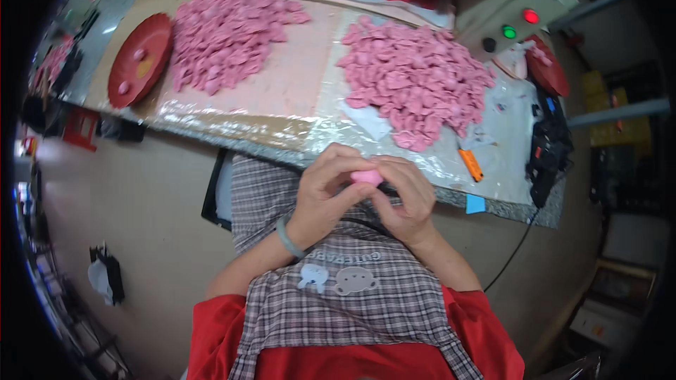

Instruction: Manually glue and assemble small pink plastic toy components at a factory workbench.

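Note:
Just off the table's front edge, both my hands meet over a small pink piece [367,177] that looks soft and rounded. My left hand [327,186] pinches it between thumb and fingers from the left. From the right, my right hand [403,197] closes on the same piece, its thumb close to the left thumb. Beyond my hands a large heap of pink pieces [415,77] lies on the right half of the table. Another heap of pink pieces [229,32] covers the far left part. Whether the held piece matches them exactly, I cannot tell.
A red dish [142,60] with a few pink pieces tilts at the left; another red dish [548,67] stands far right. An orange cutter-like tool [471,165] lies near the front edge. A machine panel [503,21] with lit buttons rises behind. A black cable [510,257] hangs down.

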{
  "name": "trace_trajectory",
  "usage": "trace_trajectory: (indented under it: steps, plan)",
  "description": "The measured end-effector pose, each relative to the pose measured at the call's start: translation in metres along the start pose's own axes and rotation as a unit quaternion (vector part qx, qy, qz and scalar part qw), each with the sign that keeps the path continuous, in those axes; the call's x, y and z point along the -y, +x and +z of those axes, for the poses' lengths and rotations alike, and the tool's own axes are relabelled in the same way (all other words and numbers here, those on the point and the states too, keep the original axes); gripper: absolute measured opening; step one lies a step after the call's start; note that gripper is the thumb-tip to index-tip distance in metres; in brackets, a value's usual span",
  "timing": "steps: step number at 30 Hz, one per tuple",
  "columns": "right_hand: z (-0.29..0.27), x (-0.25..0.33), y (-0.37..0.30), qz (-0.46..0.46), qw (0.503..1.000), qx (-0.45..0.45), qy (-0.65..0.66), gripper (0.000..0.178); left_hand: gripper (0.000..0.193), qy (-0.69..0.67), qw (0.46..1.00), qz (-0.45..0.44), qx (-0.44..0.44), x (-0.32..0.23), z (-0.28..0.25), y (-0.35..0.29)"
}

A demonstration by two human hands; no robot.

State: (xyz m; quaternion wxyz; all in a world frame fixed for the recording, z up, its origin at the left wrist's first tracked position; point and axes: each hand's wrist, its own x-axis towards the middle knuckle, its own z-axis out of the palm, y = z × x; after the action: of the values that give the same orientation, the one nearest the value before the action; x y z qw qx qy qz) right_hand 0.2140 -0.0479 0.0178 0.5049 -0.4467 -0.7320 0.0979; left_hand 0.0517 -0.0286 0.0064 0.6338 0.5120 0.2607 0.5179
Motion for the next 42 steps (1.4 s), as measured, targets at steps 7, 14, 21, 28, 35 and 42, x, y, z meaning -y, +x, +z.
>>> trace_trajectory:
  steps: [7, 14, 21, 28, 35, 42]
  plan:
    - [-0.018, -0.001, 0.010, 0.038, 0.996, 0.076, 0.028, 0.047, 0.039, -0.182, 0.978, -0.102, -0.005, 0.002, 0.004, 0.001]
    - [-0.103, -0.078, 0.016, 0.251, 0.948, -0.063, -0.187, 0.041, 0.042, -0.143, 0.982, -0.124, -0.008, -0.001, -0.002, 0.009]
    - [-0.125, -0.110, -0.012, 0.275, 0.899, 0.059, -0.337, 0.028, 0.038, -0.134, 0.981, -0.142, 0.012, 0.001, -0.005, 0.007]
    - [-0.122, -0.083, 0.005, 0.210, 0.933, -0.058, -0.285, 0.011, 0.037, -0.181, 0.965, -0.183, 0.041, 0.004, -0.001, 0.002]
    - [-0.074, -0.039, 0.023, 0.212, 0.977, 0.002, -0.036, 0.011, 0.033, -0.234, 0.950, -0.199, 0.055, 0.004, -0.005, 0.009]
    - [-0.034, -0.018, 0.031, 0.245, 0.934, 0.105, 0.237, 0.013, 0.043, -0.289, 0.936, -0.188, 0.072, 0.004, -0.007, 0.012]
